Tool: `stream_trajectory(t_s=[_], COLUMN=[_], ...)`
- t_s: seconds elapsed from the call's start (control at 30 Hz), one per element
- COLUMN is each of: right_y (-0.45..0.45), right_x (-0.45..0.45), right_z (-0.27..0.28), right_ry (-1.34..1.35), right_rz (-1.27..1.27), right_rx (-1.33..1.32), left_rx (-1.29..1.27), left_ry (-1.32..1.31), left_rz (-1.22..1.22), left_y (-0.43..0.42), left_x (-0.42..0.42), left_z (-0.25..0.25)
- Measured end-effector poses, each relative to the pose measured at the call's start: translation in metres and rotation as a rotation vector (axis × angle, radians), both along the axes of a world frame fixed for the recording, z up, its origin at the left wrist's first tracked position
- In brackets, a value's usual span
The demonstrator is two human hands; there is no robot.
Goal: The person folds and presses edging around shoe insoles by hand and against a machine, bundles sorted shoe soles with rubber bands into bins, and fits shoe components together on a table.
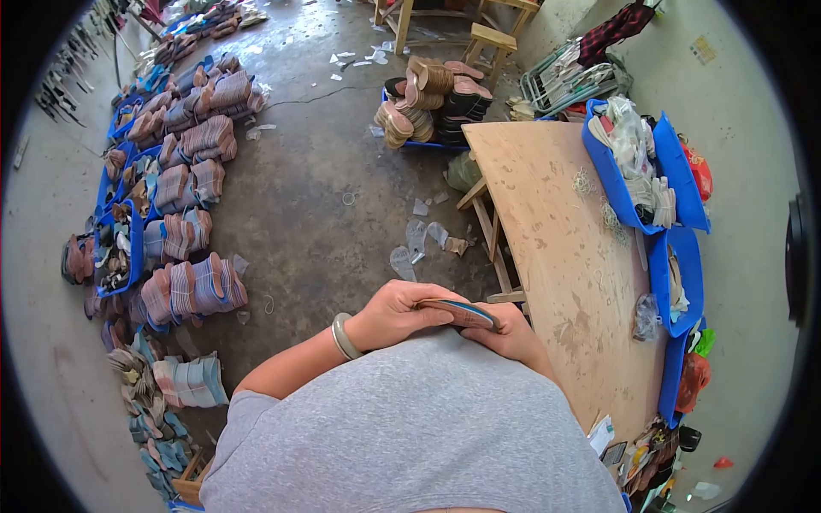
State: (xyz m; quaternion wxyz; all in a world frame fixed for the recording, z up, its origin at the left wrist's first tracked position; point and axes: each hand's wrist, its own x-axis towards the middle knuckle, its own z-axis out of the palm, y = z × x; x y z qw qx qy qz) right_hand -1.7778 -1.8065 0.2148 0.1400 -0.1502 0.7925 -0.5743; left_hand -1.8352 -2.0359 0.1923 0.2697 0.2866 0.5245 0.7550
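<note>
A brown checked sole-shaped piece [466,314] with a blue edge is held between both hands, close in front of the grey shirt. My left hand [402,315], with a pale bangle [344,336] at the wrist, grips one end, thumb on the near face and fingers behind. Around the other end, my right hand [511,332] is closed, its thumb beneath the piece. The fingers behind the piece are partly hidden.
A wooden table [556,248] stands at the right, with blue trays [611,162] along its far edge. Bundled soles [192,291] line the left side. Beyond, more soles [432,90] are piled near a wooden stool [493,38]. Plastic scraps [416,235] lie on the floor.
</note>
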Motion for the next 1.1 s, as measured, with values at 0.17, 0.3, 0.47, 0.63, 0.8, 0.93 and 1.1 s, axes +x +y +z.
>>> stream_trajectory(t_s=[0.17,0.3,0.47,0.63,0.8,0.93,1.1], right_y=[-0.006,0.000,0.011,0.018,0.041,0.040,0.020], right_x=[-0.013,-0.004,0.032,0.082,0.165,0.270,0.406], right_z=[-0.021,-0.060,-0.087,-0.101,-0.132,-0.131,-0.129], right_ry=[-0.112,-0.222,-0.465,-0.365,-0.167,-0.023,0.293], right_rz=[-0.068,-0.175,-0.358,-0.664,-1.043,-1.277,-1.665], right_rx=[0.058,0.057,0.094,-0.150,-0.568,-0.812,-0.920], left_rx=[0.086,0.119,0.089,0.125,-0.015,-0.247,-0.435], left_ry=[-0.119,-0.302,-0.456,-0.510,-0.394,-0.159,0.086], left_rz=[0.028,0.033,0.036,-0.016,-0.225,-0.443,-0.646], left_y=[-0.008,-0.014,-0.009,0.014,0.050,0.088,0.130], left_x=[-0.015,-0.023,-0.034,-0.038,-0.015,0.038,0.154], left_z=[-0.012,-0.028,-0.034,-0.015,0.014,0.009,-0.029])
